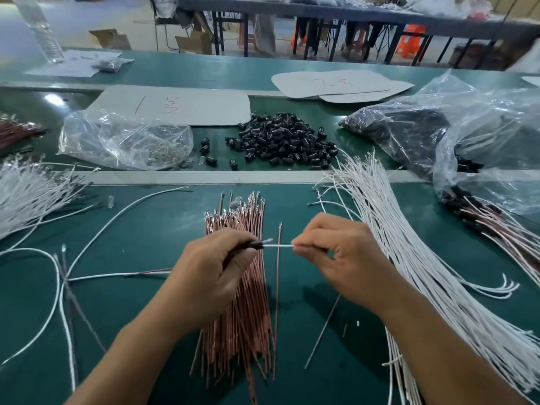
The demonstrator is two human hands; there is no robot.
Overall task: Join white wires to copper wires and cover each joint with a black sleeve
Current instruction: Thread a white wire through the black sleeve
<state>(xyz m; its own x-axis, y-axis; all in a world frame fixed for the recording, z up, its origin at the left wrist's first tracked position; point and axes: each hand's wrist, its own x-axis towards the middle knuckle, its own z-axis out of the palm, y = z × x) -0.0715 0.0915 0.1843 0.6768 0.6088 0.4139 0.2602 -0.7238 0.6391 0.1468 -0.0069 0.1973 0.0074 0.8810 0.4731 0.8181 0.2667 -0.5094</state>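
My left hand (216, 270) grips a black sleeve (253, 244) between thumb and fingers, above the bundle of copper wires (245, 317). A white wire (279, 246) runs from the sleeve's mouth to my right hand (336, 252), which pinches it at the fingertips. A small metal terminal shows just above the wire at the sleeve's mouth. One single copper wire (277, 287) lies upright on the mat beside the bundle, crossing under the white wire. A heap of loose black sleeves (286, 141) sits at the far middle. A thick fan of white wires (409, 258) lies to the right.
A clear bag of small metal parts (125, 138) lies far left, a bag of black sleeves (409, 127) far right. Sleeved finished wires (496, 226) lie at the right edge. More white wires (29, 194) lie at the left, with loose ones (61, 287) looping over the green mat.
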